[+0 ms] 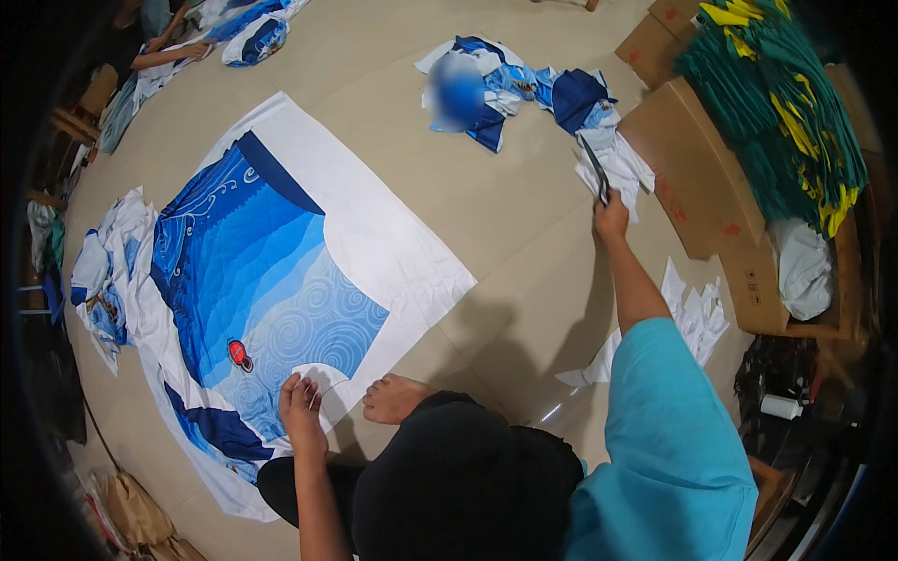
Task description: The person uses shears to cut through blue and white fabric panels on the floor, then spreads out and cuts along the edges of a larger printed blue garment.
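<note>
My right hand (pixel 611 217), arm stretched far out to the right, grips dark-handled scissors (pixel 595 166) whose blades point away from me. Below their blades lie white fabric scraps (pixel 625 168) on the floor. A large white cloth (pixel 412 238) printed with a blue swirl-and-wave panel (pixel 290 252) is spread flat on the left. At its near edge is my left hand (pixel 301 402), fingers curled together over a curved white part of the print; what they pinch, if anything, is too small to make out. A small red patch (pixel 239 355) shows on the blue panel.
Crumpled blue-and-white fabric (pixel 510 79) lies at the far middle, and another heap (pixel 117 266) at the left. Cardboard boxes (pixel 697 159) with green and yellow fabric (pixel 786 122) stand on the right. White scraps (pixel 697 309) lie beside my right arm. Another person's hand (pixel 192 51) is at far left.
</note>
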Demonstrator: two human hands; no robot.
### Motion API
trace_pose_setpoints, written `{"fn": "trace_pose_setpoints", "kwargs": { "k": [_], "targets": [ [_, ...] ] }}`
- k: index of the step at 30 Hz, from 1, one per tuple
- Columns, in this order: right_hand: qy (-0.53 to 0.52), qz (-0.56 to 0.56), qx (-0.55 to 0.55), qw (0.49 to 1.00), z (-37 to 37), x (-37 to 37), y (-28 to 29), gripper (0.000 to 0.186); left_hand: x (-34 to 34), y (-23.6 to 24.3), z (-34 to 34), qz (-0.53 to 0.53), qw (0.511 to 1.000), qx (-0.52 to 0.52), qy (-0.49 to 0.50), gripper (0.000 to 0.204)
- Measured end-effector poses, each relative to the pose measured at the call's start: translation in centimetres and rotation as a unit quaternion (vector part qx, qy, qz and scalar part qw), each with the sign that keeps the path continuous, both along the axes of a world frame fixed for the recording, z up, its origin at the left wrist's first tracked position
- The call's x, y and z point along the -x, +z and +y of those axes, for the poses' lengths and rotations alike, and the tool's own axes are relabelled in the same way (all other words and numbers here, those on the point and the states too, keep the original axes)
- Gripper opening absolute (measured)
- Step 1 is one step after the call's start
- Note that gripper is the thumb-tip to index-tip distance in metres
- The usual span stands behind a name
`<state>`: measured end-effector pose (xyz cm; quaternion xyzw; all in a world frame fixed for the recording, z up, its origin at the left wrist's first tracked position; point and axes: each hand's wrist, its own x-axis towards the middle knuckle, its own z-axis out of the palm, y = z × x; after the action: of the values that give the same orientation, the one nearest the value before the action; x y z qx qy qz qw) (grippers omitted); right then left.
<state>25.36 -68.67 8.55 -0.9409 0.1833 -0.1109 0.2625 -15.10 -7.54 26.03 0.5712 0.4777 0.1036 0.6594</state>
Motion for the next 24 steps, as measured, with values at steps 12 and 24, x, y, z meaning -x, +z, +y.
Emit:
{"fn": "trace_pose_setpoints", "kwargs": {
  "k": [12, 24],
  "targets": [
    [-0.226, 0.05, 0.055, 0.971, -19.0, 30.8, -2.0, 0.037, -0.2, 1.2, 1.7, -0.009, 1.0, 0.011, 0.028, 0.04],
    [-0.014, -0.134, 0.002, 0.991, -2.7, 1.9, 0.8, 0.06, -5.3, 8.0, 9.0, -0.04, 0.985, -0.113, -0.127, 0.043]
  ]
}}
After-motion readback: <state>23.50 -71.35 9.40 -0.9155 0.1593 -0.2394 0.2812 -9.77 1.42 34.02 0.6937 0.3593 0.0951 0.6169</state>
